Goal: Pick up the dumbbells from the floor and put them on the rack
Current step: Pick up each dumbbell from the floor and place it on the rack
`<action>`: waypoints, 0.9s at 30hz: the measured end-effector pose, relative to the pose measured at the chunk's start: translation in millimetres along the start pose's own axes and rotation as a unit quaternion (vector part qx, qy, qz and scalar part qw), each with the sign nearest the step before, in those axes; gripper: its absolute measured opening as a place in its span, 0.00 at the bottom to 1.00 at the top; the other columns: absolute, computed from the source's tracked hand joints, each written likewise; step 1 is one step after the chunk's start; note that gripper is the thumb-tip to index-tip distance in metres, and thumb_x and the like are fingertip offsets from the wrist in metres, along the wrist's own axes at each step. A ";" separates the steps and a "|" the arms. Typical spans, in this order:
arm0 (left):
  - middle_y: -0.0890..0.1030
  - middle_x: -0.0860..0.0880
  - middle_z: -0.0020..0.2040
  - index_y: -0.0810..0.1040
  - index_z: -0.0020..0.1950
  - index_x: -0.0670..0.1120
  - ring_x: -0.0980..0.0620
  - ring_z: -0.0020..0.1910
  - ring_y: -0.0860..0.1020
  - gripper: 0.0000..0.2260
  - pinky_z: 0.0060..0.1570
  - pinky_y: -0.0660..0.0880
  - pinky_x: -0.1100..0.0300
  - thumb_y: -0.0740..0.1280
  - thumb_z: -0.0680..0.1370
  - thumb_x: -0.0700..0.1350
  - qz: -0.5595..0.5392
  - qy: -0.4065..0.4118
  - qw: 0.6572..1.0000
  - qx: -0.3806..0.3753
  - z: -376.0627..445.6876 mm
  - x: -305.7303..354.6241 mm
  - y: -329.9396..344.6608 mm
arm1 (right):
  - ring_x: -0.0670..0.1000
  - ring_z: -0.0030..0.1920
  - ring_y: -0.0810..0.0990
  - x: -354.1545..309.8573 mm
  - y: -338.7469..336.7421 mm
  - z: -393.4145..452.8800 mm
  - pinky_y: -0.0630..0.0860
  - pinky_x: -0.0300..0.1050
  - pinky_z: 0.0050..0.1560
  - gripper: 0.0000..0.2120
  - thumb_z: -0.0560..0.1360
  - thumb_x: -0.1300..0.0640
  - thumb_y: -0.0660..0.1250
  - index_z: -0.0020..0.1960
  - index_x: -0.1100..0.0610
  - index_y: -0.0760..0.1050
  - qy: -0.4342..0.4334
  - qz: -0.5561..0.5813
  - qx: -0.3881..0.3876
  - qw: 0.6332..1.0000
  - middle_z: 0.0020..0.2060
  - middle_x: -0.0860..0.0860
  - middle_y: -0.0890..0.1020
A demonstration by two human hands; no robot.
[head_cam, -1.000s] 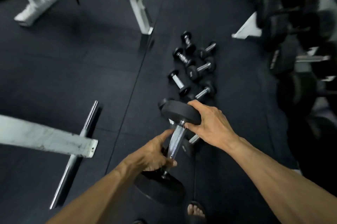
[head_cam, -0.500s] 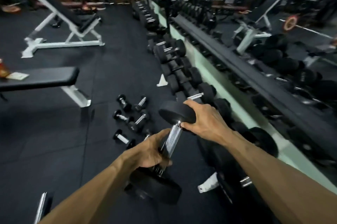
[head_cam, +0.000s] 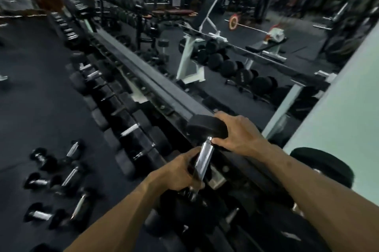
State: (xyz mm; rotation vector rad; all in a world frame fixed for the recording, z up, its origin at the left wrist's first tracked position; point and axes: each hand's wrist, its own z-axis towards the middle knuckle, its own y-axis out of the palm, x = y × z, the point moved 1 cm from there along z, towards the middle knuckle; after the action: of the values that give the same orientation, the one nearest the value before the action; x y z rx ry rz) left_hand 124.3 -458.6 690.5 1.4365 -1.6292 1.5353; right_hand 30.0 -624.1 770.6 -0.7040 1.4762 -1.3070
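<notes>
I hold a big black dumbbell with a chrome handle in the air, tilted with one head up. My left hand grips the handle low down. My right hand grips the upper black head from the right. The dumbbell hangs over the long black rack, whose top rail runs away to the upper left. Its lower head is hidden behind my left hand. Several small dumbbells lie on the dark floor at the lower left.
Rows of black dumbbells fill the rack's lower tier beside the floor. Another large dumbbell head sits on the rack to my right. A mirror behind the rack reflects a white bench and a barbell.
The view has swung from the floor to the rack. Both hands have carried the dumbbell up and over the rack's top rail, with the same grip.
</notes>
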 end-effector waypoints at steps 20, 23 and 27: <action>0.76 0.53 0.62 0.61 0.76 0.59 0.55 0.54 0.77 0.41 0.56 0.72 0.63 0.78 0.69 0.44 0.096 -0.051 0.990 -0.090 224.6 18.5 48.7 | 0.53 0.40 0.83 211.5 18.7 59.1 0.81 0.53 0.47 0.21 0.70 0.46 0.73 0.60 0.47 0.69 0.102 0.013 -0.021 0.994 0.40 0.48 0.84; 0.76 0.53 0.62 0.60 0.76 0.59 0.57 0.52 0.76 0.40 0.53 0.72 0.66 0.78 0.69 0.45 0.106 -0.048 0.990 -0.085 223.0 18.3 47.9 | 0.51 0.40 0.82 210.1 18.1 59.7 0.81 0.52 0.46 0.20 0.71 0.47 0.73 0.60 0.48 0.70 0.100 0.009 -0.031 0.994 0.41 0.47 0.83; 0.76 0.53 0.55 0.63 0.75 0.57 0.55 0.52 0.77 0.38 0.56 0.75 0.60 0.77 0.69 0.46 0.103 -0.045 0.991 -0.066 217.3 16.7 45.2 | 0.52 0.39 0.82 202.0 16.5 63.6 0.81 0.52 0.45 0.20 0.72 0.48 0.73 0.59 0.49 0.70 0.102 -0.001 -0.039 0.994 0.41 0.49 0.83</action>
State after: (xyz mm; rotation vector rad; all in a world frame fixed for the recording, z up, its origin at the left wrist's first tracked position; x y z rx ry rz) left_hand 144.5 -672.0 630.2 1.3182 -1.9466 1.4556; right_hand 25.3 -824.5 700.5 -0.6372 1.6971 -1.3615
